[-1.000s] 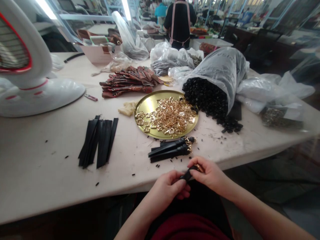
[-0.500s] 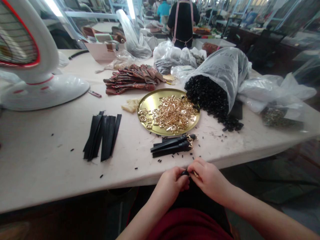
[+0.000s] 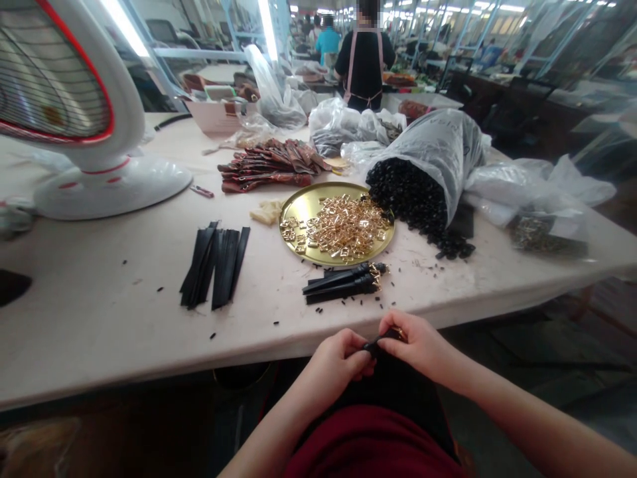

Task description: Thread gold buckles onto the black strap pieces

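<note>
The left grip (image 3: pixel 341 357) and right grip (image 3: pixel 411 337) pinch a narrow black strap (image 3: pixel 372 346) with a gold-coloured metal piece (image 3: pixel 400 331). Beyond them lies a round, shiny gold tray (image 3: pixel 302 207) of small gold metal buckles (image 3: pixel 348 229).

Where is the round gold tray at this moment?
In the head view, the gold tray sits near the middle, left of the heaped black pieces, just beyond the gold-tipped black straps.

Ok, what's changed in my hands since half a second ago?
More of the narrow black strap now shows between the left hand and the right hand; nothing was visibly let go. The round gold metal tray and flat black strips stayed put.
</note>
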A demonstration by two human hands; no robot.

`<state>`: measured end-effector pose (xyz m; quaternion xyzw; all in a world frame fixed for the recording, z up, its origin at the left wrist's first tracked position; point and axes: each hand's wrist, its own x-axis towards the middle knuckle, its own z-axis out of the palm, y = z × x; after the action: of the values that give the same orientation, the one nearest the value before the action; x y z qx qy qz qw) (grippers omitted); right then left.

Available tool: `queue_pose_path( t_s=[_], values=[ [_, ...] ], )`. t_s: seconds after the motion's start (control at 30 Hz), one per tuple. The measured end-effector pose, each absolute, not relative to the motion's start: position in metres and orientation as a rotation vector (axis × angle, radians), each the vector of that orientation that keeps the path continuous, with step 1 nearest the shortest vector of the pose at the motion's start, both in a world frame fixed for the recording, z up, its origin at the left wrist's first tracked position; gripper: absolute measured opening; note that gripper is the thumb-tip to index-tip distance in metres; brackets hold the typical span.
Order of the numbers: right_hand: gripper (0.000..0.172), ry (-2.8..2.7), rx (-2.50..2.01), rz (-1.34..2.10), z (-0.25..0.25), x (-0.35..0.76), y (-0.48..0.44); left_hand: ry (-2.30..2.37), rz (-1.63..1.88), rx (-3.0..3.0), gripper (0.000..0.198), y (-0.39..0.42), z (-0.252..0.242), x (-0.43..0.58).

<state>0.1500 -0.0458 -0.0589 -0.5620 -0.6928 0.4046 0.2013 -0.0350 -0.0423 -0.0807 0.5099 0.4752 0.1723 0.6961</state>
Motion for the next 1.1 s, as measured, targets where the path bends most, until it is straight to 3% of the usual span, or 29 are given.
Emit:
queue_pose_path(
  t_s=[0.4, 0.63, 0.9, 1.1],
  values=[
    [0.014, -2.505, -1.373, 0.785, -0.043, 0.145, -0.07, 1.198, 0.367, 1.653, 0.014, -0.072, -0.069, -0.031],
    [0.007, -1.692, -1.634, 1.186, -0.062, 0.14, -0.086, 1.128, 0.452, 1.509, 0.021, -0.076, -0.067, -0.034],
    [0.01, -1.515, -1.632, 1.151, -0.054, 0.12, -0.099, 1.148, 0.548, 1.674, 0.023, -0.083, -0.063, -0.048],
    [0.018, -1.038, -1.559, 1.517, -0.068, 0.113, -0.106, 1.256, 0.573, 1.789, 0.024, -0.092, -0.063, -0.044]
  ],
)
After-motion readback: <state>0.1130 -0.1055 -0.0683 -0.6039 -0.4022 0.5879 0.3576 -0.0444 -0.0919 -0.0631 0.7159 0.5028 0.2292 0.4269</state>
